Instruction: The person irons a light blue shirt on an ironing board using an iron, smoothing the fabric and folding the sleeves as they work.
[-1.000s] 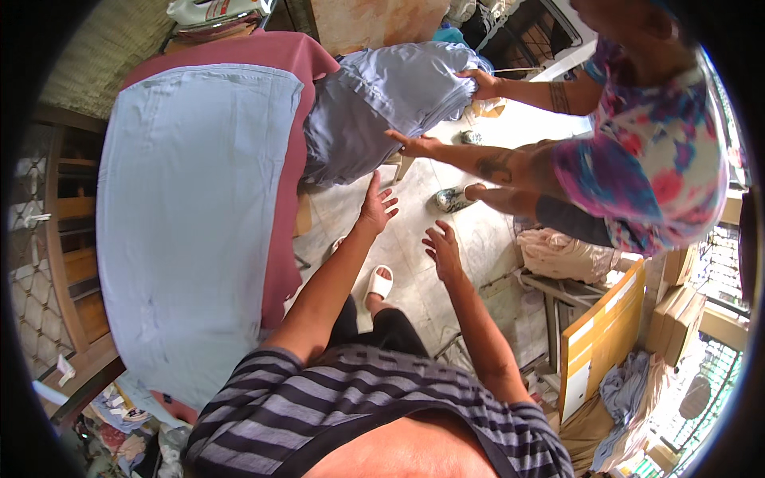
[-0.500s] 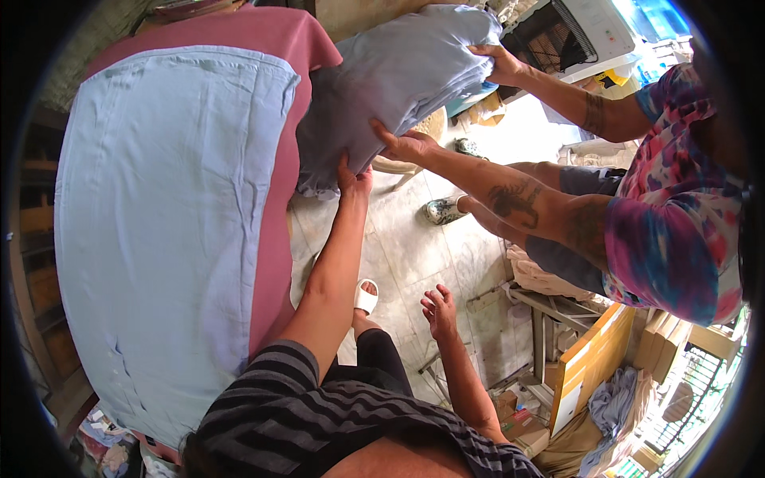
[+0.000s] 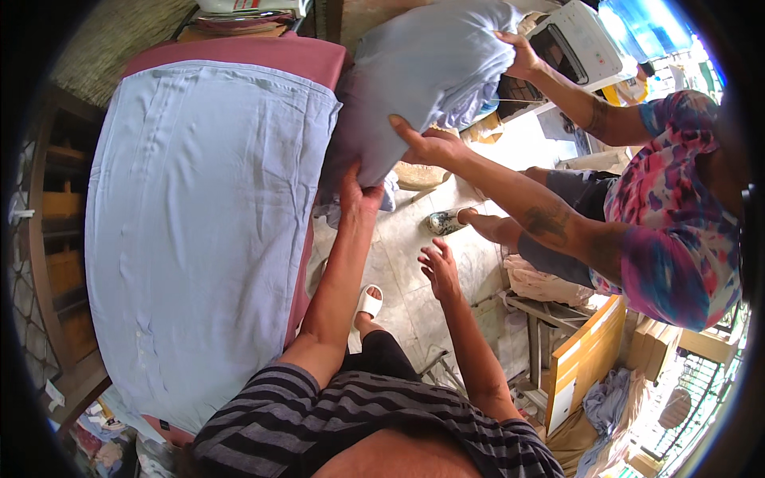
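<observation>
My left hand (image 3: 360,191) grips the lower edge of a bulky blue-grey cloth bundle (image 3: 422,76), its thumb on the near face and the fingers partly hidden behind. A co-worker on the right also holds the bundle, one hand (image 3: 430,147) at its near side and the other (image 3: 519,56) at its far right corner. Over the floor, apart from the cloth, my right hand (image 3: 441,269) hangs with fingers spread and nothing in them. To the left, a light blue garment (image 3: 207,215) with buttons lies spread on a table covered in dusty-red cloth (image 3: 239,51).
Below the bundle stands a round stool (image 3: 420,175), partly hidden. A white microwave-like appliance (image 3: 586,44) sits at the far right. Near the right side are a wooden panel (image 3: 590,354) and heaped cloth (image 3: 607,402). Papers (image 3: 239,22) are stacked beyond the table.
The bundle, held by my left hand and the co-worker, appears slightly further right and higher in view. The whole view has shifted too. My right hand has risen a little, still empty.
</observation>
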`<state>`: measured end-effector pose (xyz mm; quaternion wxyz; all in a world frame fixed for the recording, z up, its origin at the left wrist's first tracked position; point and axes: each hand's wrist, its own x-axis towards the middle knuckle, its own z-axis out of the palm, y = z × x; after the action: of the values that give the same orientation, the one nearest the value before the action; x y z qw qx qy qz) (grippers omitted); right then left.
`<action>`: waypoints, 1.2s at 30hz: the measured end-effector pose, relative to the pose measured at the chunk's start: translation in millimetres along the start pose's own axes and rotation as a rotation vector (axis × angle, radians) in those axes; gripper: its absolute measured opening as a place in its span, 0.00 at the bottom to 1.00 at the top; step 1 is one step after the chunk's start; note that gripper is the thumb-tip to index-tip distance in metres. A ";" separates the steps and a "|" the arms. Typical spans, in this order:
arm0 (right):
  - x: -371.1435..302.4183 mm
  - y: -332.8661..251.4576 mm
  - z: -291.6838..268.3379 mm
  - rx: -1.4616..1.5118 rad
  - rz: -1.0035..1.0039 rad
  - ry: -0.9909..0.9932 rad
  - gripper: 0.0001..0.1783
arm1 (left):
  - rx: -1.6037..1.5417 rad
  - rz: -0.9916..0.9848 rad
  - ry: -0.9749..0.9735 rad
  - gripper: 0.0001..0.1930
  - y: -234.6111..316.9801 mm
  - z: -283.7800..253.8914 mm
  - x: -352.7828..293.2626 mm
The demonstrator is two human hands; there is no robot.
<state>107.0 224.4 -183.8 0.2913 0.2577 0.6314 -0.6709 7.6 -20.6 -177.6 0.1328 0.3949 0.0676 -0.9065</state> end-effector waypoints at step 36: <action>87.2 62.3 55.3 0.204 0.182 -0.519 0.31 | 1.070 -0.806 -2.053 0.17 -26.3 180.2 -242.9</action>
<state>92.1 161.5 -285.6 0.4747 0.1611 0.4392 -0.7455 32.7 9.0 123.5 -0.3444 -0.5471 -0.3319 -0.6869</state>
